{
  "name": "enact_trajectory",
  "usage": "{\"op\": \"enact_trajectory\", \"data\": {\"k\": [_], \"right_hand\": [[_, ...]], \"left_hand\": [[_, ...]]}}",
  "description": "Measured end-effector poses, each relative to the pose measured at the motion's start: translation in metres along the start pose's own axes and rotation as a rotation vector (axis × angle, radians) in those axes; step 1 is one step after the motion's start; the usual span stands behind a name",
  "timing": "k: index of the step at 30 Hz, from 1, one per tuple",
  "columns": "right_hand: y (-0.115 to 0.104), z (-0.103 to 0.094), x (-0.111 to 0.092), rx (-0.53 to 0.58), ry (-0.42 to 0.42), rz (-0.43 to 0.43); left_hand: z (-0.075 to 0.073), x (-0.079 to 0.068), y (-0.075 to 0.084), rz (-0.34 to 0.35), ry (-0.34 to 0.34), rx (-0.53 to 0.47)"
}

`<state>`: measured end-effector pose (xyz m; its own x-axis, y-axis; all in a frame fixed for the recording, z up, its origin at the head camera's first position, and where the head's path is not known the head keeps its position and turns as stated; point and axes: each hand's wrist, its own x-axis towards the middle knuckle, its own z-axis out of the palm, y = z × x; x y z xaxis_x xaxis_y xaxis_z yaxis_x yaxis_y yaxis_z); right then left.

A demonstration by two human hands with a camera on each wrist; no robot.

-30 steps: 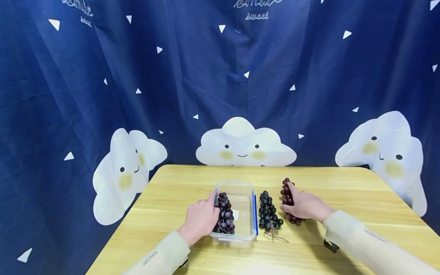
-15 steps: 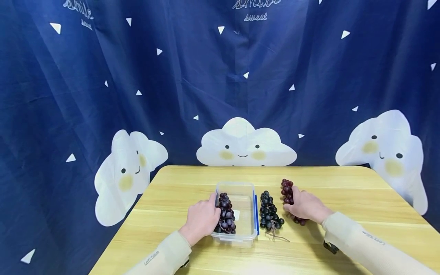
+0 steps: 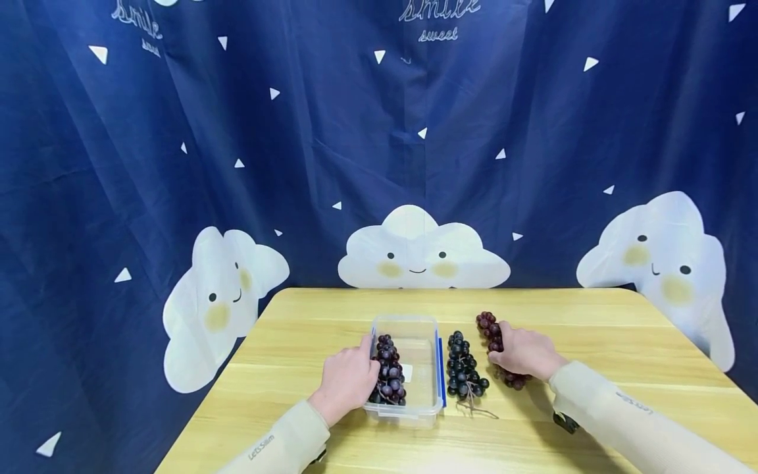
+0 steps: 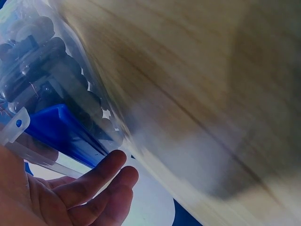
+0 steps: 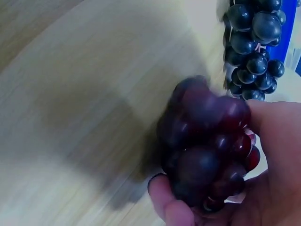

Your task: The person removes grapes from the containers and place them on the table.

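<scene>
My right hand (image 3: 524, 352) grips a bunch of dark red grapes (image 3: 490, 332) around its middle, thumb on the left side and fingers on the other. Close up in the right wrist view, the red grapes (image 5: 204, 146) sit between thumb and fingers. My left hand (image 3: 349, 376) holds the left wall of a clear plastic container (image 3: 422, 359), thumb over the rim. In the left wrist view its fingers (image 4: 94, 188) lie outside, beside a blue latch (image 4: 66, 134). A purple grape bunch (image 3: 389, 372) lies inside the container, along its left side.
A black grape bunch (image 3: 462, 365) with a brown stem lies on the wooden table (image 3: 320, 309), between the container and the red grapes. A blue latch flap (image 3: 441, 372) stands out along the container's right side. Behind the table hangs a dark blue curtain (image 3: 320, 131).
The red grape bunch has turned in my right hand's grip, its far end swinging left. My right hand shifted slightly nearer. My left hand stays at the container.
</scene>
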<state>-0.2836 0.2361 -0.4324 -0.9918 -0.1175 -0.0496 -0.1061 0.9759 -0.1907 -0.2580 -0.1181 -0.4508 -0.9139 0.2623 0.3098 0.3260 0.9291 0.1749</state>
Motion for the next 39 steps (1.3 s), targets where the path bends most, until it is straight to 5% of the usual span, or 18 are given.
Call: {"op": "enact_trajectory", "data": {"k": [39], "right_hand": [[-0.009, -0.014, -0.033, -0.052, -0.083, -0.037]], "left_hand": [[0.000, 0.003, -0.001, -0.007, -0.012, 0.010]]}}
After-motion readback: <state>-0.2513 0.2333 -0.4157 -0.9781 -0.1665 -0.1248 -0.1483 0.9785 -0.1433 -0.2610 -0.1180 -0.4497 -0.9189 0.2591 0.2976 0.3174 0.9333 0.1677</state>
